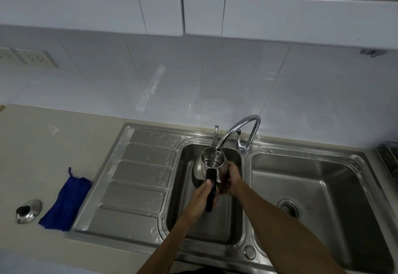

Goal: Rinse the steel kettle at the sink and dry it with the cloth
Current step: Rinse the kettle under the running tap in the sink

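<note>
Head view, sink (150, 234) as landmark. One steel kettle (212, 165), lid off, held over the left of two basins, mouth under the tip of one curved tap (241, 130). Left hand (202, 198) clasped round the black handle; right hand (231, 180) gripping the kettle's right side. One blue cloth (66, 202) folded on the counter (32, 157) just left of the sink's ribbed drainer. One steel lid (28, 211) left of the cloth. Water drops on sink rim.
</note>
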Demonstrator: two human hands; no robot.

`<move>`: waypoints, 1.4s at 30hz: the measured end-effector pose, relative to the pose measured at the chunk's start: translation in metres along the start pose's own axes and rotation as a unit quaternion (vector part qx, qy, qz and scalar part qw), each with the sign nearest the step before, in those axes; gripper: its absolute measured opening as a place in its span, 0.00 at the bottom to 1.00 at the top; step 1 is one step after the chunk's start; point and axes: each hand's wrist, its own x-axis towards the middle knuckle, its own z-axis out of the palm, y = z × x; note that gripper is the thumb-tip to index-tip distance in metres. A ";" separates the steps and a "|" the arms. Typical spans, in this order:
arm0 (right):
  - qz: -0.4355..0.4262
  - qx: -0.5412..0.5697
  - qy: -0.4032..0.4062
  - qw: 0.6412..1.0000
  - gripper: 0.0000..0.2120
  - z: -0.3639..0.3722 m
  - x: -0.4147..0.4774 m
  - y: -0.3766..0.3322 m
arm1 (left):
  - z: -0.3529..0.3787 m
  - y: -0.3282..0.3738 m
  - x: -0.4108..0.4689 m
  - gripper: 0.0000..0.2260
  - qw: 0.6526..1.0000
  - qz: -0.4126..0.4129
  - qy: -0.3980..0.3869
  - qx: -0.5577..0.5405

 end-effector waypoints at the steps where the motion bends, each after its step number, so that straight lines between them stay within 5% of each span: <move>1: -0.002 0.000 -0.002 1.000 0.29 -0.001 0.002 0.000 | 0.000 0.000 0.000 0.21 1.000 0.000 -0.001 0.001; 42: -0.026 -0.007 0.033 0.999 0.26 0.002 -0.020 -0.005 | 0.000 0.011 0.001 0.21 1.000 -0.004 -0.027 0.005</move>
